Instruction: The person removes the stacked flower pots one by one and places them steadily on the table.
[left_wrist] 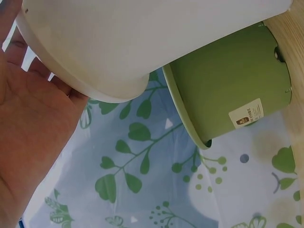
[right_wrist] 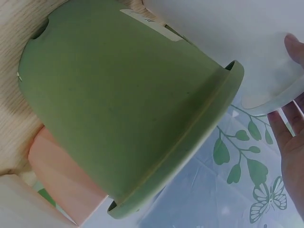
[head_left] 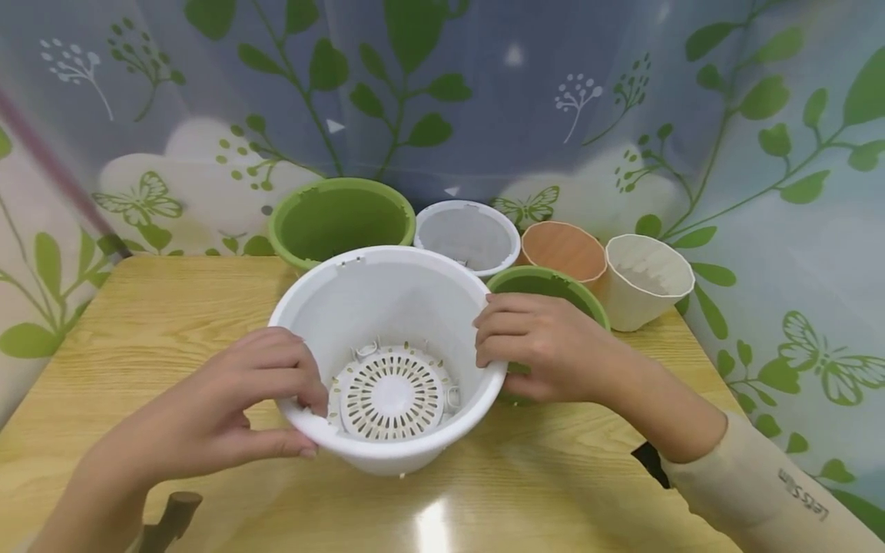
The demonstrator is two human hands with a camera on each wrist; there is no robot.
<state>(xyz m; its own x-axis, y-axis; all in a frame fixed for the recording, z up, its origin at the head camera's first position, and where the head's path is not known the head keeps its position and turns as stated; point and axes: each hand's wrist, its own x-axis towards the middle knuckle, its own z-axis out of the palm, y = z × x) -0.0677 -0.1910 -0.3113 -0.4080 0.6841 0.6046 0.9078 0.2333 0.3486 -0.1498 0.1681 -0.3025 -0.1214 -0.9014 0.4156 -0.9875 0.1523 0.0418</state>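
Note:
A large white plastic flowerpot (head_left: pixel 408 299) with a slotted bottom sits in the middle of the head view, its mouth tilted toward me. My left hand (head_left: pixel 242 392) holds its rim at the left, fingers curled over the edge and thumb outside. On the opposite side my right hand (head_left: pixel 546 346) grips the rim, fingers inside and the thumb beneath, as the right wrist view shows. Right beside that hand is a smaller green pot (right_wrist: pixel 128 99), partly covered by it in the head view. Behind the white pot stands a larger green pot (left_wrist: pixel 228 85) bearing a label.
Along the back stand a smaller white pot (head_left: pixel 466 234), an orange pot (head_left: pixel 563 250) and a cream ribbed pot (head_left: pixel 646 284). All rest on a wooden table (head_left: pixel 173 307). A leaf-patterned curtain (head_left: pixel 512 100) hangs close behind. A dark brown object (head_left: pixel 178 511) lies by my left wrist.

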